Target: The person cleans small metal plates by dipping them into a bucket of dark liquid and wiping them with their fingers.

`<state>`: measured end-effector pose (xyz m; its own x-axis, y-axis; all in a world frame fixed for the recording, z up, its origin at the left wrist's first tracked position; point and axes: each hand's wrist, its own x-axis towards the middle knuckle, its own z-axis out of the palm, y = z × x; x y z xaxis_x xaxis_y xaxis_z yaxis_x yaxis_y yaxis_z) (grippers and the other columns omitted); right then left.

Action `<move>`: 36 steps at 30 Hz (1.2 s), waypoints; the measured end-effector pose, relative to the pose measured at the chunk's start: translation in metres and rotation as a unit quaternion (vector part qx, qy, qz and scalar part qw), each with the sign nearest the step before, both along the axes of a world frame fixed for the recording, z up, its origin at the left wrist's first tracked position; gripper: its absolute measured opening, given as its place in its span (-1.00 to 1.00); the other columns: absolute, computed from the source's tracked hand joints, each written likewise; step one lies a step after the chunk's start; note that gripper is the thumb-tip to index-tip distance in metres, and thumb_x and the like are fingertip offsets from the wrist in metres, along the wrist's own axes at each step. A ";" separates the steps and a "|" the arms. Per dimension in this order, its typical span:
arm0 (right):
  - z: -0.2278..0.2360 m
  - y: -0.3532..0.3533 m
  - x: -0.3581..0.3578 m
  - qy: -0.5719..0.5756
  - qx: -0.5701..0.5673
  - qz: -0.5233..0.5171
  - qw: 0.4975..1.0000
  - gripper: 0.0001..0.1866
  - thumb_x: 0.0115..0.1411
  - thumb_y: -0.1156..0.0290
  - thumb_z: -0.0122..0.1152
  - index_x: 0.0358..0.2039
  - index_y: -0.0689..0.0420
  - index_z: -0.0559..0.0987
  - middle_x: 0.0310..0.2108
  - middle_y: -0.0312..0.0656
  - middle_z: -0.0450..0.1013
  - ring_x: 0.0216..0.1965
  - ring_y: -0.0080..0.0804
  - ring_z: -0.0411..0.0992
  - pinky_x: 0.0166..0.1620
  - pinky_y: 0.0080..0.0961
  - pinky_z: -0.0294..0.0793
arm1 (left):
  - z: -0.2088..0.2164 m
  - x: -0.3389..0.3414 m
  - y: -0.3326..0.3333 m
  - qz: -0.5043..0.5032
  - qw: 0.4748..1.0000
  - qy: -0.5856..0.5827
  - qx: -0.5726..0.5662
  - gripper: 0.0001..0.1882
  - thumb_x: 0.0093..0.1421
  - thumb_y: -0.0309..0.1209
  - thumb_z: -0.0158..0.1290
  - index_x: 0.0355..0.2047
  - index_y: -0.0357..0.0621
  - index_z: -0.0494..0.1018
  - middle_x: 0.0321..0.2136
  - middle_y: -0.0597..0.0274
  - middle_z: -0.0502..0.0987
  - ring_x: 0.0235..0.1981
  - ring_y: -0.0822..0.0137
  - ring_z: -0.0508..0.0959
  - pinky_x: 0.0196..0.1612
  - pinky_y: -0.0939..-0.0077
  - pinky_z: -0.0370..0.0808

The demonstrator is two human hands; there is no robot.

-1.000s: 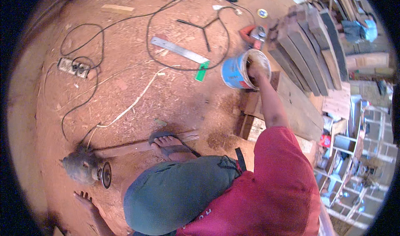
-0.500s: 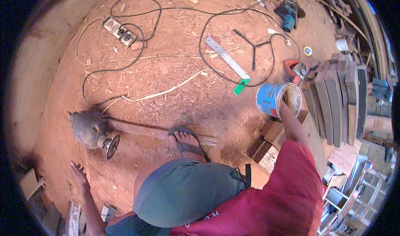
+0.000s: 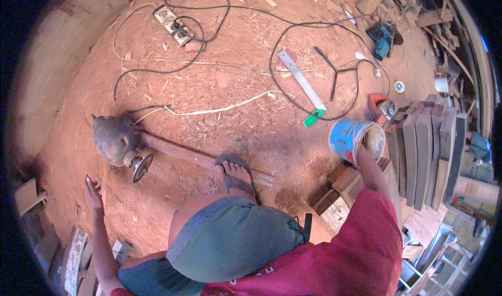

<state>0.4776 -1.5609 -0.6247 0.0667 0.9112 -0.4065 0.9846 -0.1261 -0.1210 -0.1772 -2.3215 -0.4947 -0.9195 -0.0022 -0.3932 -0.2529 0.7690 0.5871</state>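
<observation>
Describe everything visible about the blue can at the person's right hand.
The blue can is a round tin, tilted on its side with its open mouth facing right, showing a pale, smeared inside. A red patch marks its lower wall. It sits atop wooden blocks beside stacked dark planks. The right hand reaches into its rim.

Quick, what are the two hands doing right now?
Left hand: open, fingers spread, holding nothing, near the angle grinder.
Right hand: at the blue bucket rim; grip cannot be told.
</observation>
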 end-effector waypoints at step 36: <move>0.065 -0.001 0.042 -0.076 0.119 0.166 0.976 -0.58 0.22 0.10 0.01 -0.31 0.26 0.55 -0.40 0.15 0.51 -0.36 0.14 0.49 -0.26 -0.07 0.46 | -0.009 -0.016 0.017 -0.092 0.990 0.073 0.078 -0.34 0.35 0.05 -0.30 0.27 -0.18 0.09 0.02 -0.01 0.36 -0.06 0.21 0.42 -0.04 0.38 0.40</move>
<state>0.5199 -1.5620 -0.5598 -0.2053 0.9603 -0.1890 0.9752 0.2170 0.0430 -0.1932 -2.3043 -0.5041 -0.9458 0.2209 -0.2382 -0.0205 0.6913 0.7223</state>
